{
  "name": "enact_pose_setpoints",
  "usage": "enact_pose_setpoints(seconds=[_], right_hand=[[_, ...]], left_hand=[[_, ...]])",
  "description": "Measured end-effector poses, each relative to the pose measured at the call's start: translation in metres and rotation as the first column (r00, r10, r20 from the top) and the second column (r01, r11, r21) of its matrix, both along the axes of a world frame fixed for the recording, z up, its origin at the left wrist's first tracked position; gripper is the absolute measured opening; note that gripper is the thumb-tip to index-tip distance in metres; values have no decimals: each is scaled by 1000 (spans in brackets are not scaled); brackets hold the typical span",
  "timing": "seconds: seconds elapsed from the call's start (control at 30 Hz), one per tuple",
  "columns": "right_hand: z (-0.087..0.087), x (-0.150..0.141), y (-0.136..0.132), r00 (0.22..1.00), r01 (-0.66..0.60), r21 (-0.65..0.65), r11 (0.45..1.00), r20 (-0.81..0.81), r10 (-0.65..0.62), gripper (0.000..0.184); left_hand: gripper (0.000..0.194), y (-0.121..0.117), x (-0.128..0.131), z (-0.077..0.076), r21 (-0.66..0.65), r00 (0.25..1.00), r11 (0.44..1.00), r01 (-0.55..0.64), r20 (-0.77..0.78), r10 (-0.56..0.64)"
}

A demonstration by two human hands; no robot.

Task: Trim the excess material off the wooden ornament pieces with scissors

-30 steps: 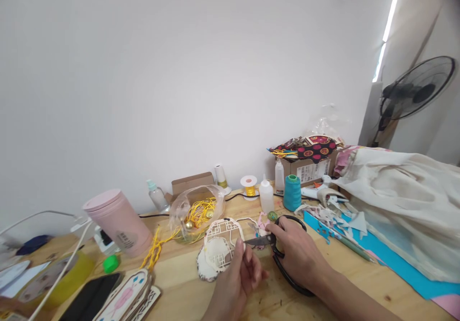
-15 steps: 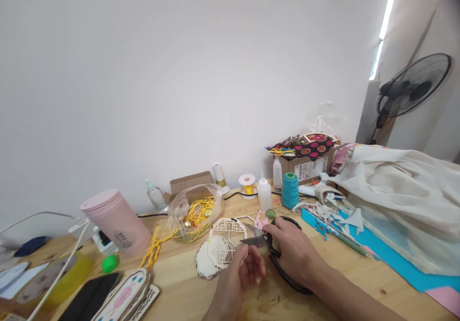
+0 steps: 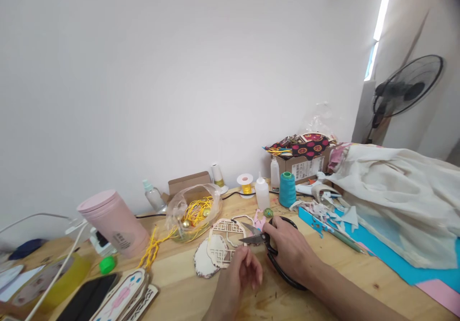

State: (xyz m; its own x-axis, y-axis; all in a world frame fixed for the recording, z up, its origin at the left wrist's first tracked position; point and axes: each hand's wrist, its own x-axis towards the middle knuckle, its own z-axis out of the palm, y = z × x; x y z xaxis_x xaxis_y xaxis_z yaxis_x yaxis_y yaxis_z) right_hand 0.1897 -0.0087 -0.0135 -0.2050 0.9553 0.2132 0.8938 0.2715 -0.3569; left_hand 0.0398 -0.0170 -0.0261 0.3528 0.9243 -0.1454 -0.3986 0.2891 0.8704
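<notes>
My right hand grips a pair of scissors by their black looped handles. The blades are spread and point left, over the lattice-cut wooden piece. Just below the blade tips is my left hand, thumb and fingers pinched together. What they hold, if anything, is too small to make out. Left of it, the pale lattice piece partly overlaps a white rounded piece with a dark speckled edge. Behind the scissors lie a pink cut-out and a small green patterned bead.
A white squeeze bottle and teal thread cone stand behind my hands. A plastic bag of yellow cord and pink tumbler are left. Scraps lie on blue sheets at right, beside pale cloth.
The whole view has shifted slightly, so things sit a little further left. My left fingers have drawn closer together. The scissors stay spread in my right hand.
</notes>
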Motion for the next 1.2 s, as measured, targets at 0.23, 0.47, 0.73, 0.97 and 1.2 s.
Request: enact_pose_setpoints(seconds=[0.23,0.47,0.73,0.97,1.2], right_hand=[[0,0,0,999,-9,-2,1000,52,9,29],[0,2,6,991,77,20,997,113,-79,27],[2,10,10,986,156,-19,988,56,-154,23],[-2,2,4,998,54,-11,998,13,-54,31],[-3,-2,3,995,32,7,999,99,-33,28]], left_hand=[[32,-3,-1,4,11,999,999,-35,26,35],[33,-7,3,6,-83,995,996,-16,100,25],[37,-15,10,6,-13,993,997,82,85,-81],[33,-4,-3,9,8,996,1000,-19,91,18],[36,-2,-1,7,-39,993,999,-11,116,15]])
